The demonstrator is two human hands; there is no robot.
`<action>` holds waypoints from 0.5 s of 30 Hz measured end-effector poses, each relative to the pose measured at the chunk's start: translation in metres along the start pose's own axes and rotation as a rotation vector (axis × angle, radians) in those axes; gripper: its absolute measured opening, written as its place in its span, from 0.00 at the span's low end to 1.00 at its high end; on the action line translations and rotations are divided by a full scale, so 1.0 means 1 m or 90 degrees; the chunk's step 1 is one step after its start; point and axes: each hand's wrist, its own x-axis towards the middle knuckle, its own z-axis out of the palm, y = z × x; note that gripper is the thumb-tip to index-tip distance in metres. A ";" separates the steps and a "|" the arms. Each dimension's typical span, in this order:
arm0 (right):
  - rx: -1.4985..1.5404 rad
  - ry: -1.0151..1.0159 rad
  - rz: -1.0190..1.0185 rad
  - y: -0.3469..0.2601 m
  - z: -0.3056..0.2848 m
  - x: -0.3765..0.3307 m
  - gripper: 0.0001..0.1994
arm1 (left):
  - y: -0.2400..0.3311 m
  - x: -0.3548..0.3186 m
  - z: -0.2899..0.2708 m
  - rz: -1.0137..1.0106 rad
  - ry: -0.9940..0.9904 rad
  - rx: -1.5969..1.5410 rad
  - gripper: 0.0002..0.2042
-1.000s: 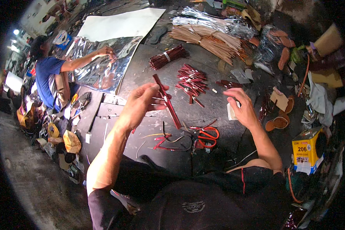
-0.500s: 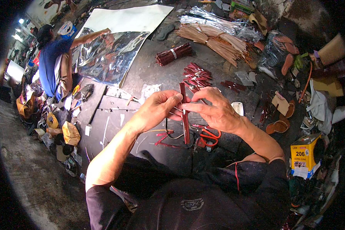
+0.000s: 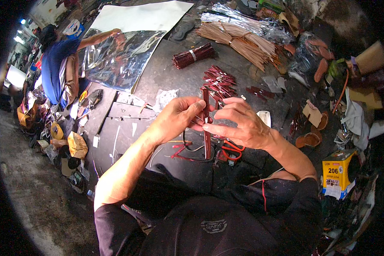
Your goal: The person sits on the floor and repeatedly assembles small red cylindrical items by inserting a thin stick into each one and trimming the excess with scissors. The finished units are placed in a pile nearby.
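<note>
Upright in front of me is a narrow, glossy dark red strap (image 3: pixel 207 145). My left hand (image 3: pixel 173 119) is closed on its upper part, the thumb pressed over the front near the top. From the other side, my right hand (image 3: pixel 243 123) pinches at the strap's middle, a fingertip against its edge and the other fingers curled. Whatever small piece may lie between those fingertips is hidden. Just beyond the hands lies a loose pile of short dark red straps (image 3: pixel 219 81). Below them are orange-handled scissors (image 3: pixel 233 149) and red scraps (image 3: pixel 185 149).
Farther off lie a tied bundle of dark red straps (image 3: pixel 193 55) and long tan strips (image 3: pixel 239 40). A person in blue (image 3: pixel 59 70) reaches over a shiny sheet (image 3: pixel 119 59) at the left. Sandals (image 3: pixel 309 140) and a yellow can (image 3: pixel 338 175) stand at the right.
My right hand has shifted slightly, its fingertips lower along the strap. The strap stays in my left hand, now a little more upright. The other person's arm has moved slightly.
</note>
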 end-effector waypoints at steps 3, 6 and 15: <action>-0.010 0.003 -0.006 -0.001 -0.002 -0.002 0.18 | 0.003 0.001 0.005 -0.006 0.003 -0.010 0.16; -0.012 0.000 -0.013 0.000 -0.004 -0.006 0.18 | -0.002 0.004 0.004 -0.003 -0.006 -0.002 0.16; 0.040 0.029 0.025 -0.001 0.003 -0.011 0.19 | 0.000 -0.001 0.011 -0.005 -0.001 0.027 0.16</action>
